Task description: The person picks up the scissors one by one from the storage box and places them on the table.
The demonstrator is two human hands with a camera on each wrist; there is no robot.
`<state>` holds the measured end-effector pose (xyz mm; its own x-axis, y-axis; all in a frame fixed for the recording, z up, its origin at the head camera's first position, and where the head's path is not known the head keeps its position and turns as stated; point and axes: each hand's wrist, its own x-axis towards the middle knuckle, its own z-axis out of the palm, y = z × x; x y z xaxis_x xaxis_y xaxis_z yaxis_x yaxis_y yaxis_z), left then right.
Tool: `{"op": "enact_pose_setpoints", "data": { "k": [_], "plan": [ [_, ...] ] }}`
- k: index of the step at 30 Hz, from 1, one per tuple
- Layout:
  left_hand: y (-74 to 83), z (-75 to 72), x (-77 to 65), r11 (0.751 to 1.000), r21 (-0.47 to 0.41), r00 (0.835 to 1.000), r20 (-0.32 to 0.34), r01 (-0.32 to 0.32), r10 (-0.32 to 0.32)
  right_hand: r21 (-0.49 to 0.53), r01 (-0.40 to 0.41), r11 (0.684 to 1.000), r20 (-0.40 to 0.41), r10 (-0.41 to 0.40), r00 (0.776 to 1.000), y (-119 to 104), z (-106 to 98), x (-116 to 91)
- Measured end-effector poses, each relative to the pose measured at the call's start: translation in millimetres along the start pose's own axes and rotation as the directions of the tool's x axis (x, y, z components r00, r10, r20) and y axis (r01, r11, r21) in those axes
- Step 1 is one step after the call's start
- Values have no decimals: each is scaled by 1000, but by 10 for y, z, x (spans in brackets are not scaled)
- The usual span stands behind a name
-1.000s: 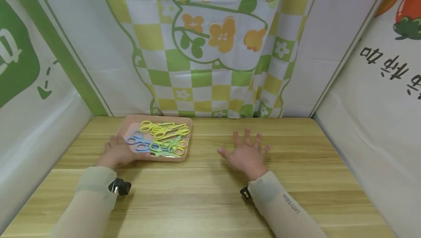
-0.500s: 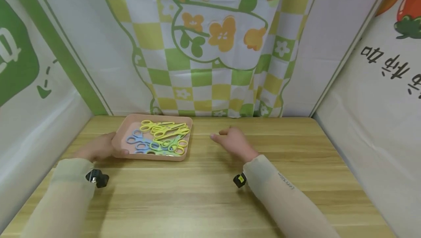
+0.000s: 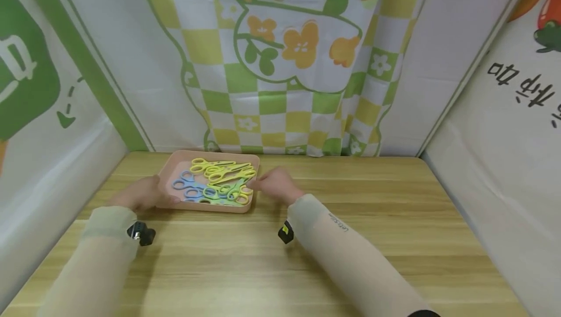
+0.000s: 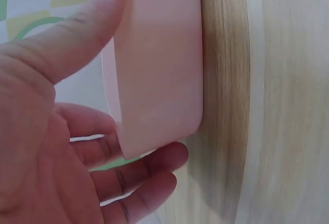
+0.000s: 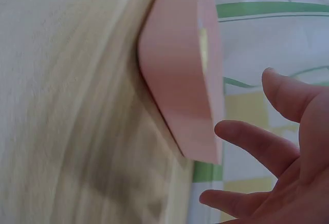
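Observation:
A shallow pink tray point(image 3: 228, 208) stands at the back left of the wooden table. Several children's scissors lie in it: yellow scissors point(image 3: 232, 175), blue scissors point(image 3: 188, 193) and green scissors point(image 3: 215, 199). My left hand point(image 3: 140, 194) grips the tray's left end; in the left wrist view its thumb lies at the rim and its fingers bend around the corner of the tray point(image 4: 159, 70). At the tray's right end is my right hand point(image 3: 278, 184). The right wrist view has this hand point(image 5: 303, 152) with spread fingers close to the tray wall point(image 5: 177, 80), holding nothing.
The table point(image 3: 350, 239) extends to the right and toward me. A checked, flowered cloth point(image 3: 271, 107) hangs at its back edge. Printed white panels point(image 3: 495, 127) enclose the left and right sides.
My right hand has moved left from the open table to the tray's right end. My left hand has shifted from over the tray's front left corner to its left end. The scissors stay put.

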<state>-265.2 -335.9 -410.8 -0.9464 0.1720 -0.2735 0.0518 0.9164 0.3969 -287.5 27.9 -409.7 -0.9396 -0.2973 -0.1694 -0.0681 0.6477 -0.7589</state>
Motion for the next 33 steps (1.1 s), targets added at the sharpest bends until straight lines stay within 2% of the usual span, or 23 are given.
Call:
{"op": "enact_pose_setpoints", "data": {
  "k": [3, 5, 10, 12, 17, 23, 27, 33],
  "plan": [
    [23, -5, 15, 999, -2, 999, 5, 32, -32, -33, -25, 999, -4, 25, 1000, -36, 91, 54],
    [39, 9, 30, 998, -3, 998, 10, 61, -61, -102, -40, 994, -23, 38, 999, -60, 125, 87],
    [72, 40, 41, 997, -1, 997, 20, 77, -77, -301, -51, 952, -125, 14, 992, -160, 183, 140],
    [78, 38, 46, 998, -8, 997, 22, 69, -69, -345, -51, 937, -131, 5, 991, -216, 212, 152],
    [90, 9, 64, 996, -29, 997, 25, 80, -79, -404, -110, 908, -89, 80, 993, -326, 355, 216],
    [91, -14, 72, 994, -14, 993, 61, 106, -105, -389, -228, 892, -98, 206, 974, -327, 563, 334],
    [111, -28, 69, 995, -11, 993, 68, 102, -101, -428, -253, 868, -125, 221, 967, -323, 617, 376],
    [165, -80, 74, 995, -1, 992, 70, 102, -102, -524, -244, 816, -133, 205, 970, -367, 642, 375]
  ]
}}
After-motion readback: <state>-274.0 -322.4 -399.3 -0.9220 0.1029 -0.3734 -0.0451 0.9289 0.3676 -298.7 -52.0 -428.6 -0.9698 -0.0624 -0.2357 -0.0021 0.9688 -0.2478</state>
